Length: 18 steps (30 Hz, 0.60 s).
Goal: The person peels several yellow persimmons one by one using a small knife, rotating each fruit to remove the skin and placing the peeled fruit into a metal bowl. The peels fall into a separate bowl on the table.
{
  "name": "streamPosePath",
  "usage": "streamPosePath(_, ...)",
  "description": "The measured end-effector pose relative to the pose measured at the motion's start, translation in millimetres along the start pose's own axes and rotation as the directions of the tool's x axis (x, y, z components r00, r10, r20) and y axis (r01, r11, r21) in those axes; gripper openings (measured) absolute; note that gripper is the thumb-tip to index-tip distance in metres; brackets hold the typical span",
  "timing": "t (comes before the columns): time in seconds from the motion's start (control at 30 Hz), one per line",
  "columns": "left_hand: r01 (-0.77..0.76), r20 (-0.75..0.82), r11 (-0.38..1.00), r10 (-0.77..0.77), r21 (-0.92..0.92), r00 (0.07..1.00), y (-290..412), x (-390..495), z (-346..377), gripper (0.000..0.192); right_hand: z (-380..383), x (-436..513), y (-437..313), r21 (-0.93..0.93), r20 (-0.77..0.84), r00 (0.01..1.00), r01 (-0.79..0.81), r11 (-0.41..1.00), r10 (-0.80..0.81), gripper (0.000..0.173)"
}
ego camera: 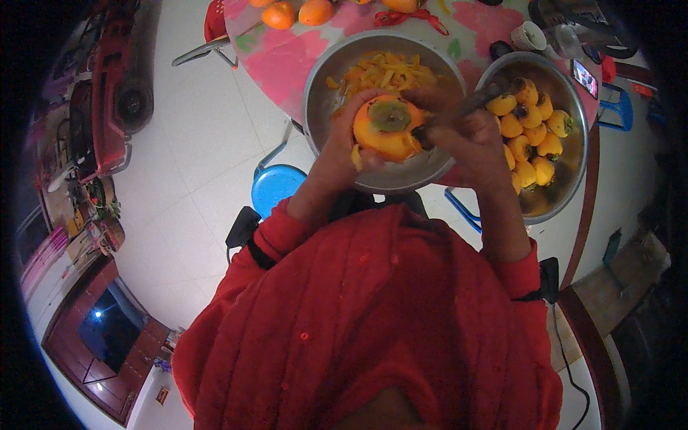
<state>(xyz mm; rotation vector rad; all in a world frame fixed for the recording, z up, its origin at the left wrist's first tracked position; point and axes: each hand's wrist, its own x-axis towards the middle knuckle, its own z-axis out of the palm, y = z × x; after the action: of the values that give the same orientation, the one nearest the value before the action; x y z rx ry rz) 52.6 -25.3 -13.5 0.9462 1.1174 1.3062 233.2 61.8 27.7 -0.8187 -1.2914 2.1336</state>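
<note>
A partly peeled orange persimmon point(384, 129) rests in my left hand point(344, 137), its green calyx facing up. My right hand point(467, 137) grips a dark, blurred peeling tool point(470, 102) against the fruit's right side; the tool's exact kind is unclear. Beneath both hands is a round metal basin point(317, 97), where strips of orange peel point(387, 72) lie at the far side. A strip of peel also hangs by my left fingers. To the right, a second metal basin point(578, 140) holds several peeled persimmons point(532, 118).
Unpeeled persimmons point(278, 16) and a red ribbon point(414, 20) lie on the flower-patterned table point(285, 70). At the back right are a white cup point(528, 36) and a phone point(585, 78) with a lit screen. A blue stool point(277, 188) stands on the floor at left.
</note>
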Motion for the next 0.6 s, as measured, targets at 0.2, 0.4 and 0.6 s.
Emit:
streamPosePath(0.2, 0.038, 0.022, 0.996, -0.036, -0.085, 0.999, -2, -3, 4, 0.083, 1, 0, -1, -0.377, 0.046, 0.996, 0.084, 0.923, -0.072, 0.042)
streamPosePath(0.4, 0.133, 0.088, 0.968, -0.116, -0.214, 0.989, -10, -1, -1, 0.091, 0, 3, 0, -0.058, -0.051, 0.994, -0.102, 0.993, 0.099, 0.033)
streamPosePath(0.6, 0.149, 0.128, 0.914, -0.108, -0.377, 0.986, -21, -3, -4, 0.090, -23, 11, 29, -0.259, -0.069, 0.996, -0.074, 0.963, 0.058, 0.031)
